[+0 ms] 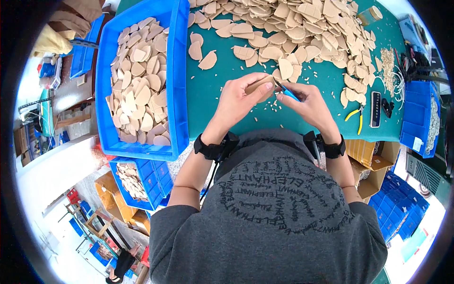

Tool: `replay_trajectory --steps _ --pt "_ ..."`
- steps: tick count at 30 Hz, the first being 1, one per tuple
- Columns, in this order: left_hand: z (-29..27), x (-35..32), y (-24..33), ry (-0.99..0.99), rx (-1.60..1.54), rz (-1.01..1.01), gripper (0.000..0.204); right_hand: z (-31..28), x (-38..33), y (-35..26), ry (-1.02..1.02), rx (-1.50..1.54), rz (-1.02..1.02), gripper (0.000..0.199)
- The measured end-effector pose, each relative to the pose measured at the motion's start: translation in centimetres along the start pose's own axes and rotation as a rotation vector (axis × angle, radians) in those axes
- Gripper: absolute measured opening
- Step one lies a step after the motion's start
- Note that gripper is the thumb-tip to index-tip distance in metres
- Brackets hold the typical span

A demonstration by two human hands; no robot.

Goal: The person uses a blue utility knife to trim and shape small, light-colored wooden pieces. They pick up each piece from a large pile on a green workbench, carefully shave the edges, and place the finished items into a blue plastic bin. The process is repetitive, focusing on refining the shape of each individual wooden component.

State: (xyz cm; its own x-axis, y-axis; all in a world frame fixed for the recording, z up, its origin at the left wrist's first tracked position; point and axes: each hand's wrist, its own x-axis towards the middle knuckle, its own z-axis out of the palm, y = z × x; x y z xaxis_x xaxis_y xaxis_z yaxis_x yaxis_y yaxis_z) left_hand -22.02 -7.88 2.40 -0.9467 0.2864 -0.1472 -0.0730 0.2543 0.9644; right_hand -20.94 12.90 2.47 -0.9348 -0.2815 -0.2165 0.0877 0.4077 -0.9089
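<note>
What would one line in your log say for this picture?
left hand: holds tan half-round piece | right hand: holds blue-handled tool at piece's edge | blue bin of pieces to the left | green table: loose pile

The tan piece (259, 86) is half hidden by the left hand (239, 102); the blue tool's (286, 92) tip is too small to tell.

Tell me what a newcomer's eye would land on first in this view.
First, the big heap of tan half-round pieces spread across the far side of the green table, and the blue bin at the left filled with more of them. Then the centre: the left hand holds one tan piece while the right hand works at its edge with a blue-handled tool.
</note>
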Motion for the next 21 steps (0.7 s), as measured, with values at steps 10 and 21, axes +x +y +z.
replay_trajectory --steps 10,21 --pt "-0.1 0.1 -0.9 0.003 0.023 0.020 0.037 0.0 0.0 0.2 -0.012 0.007 -0.016 0.034" --pt "-0.8 -0.3 -1.1 -0.018 -0.251 -0.138 0.019 0.1 -0.2 0.3 0.111 0.129 0.083 0.027"
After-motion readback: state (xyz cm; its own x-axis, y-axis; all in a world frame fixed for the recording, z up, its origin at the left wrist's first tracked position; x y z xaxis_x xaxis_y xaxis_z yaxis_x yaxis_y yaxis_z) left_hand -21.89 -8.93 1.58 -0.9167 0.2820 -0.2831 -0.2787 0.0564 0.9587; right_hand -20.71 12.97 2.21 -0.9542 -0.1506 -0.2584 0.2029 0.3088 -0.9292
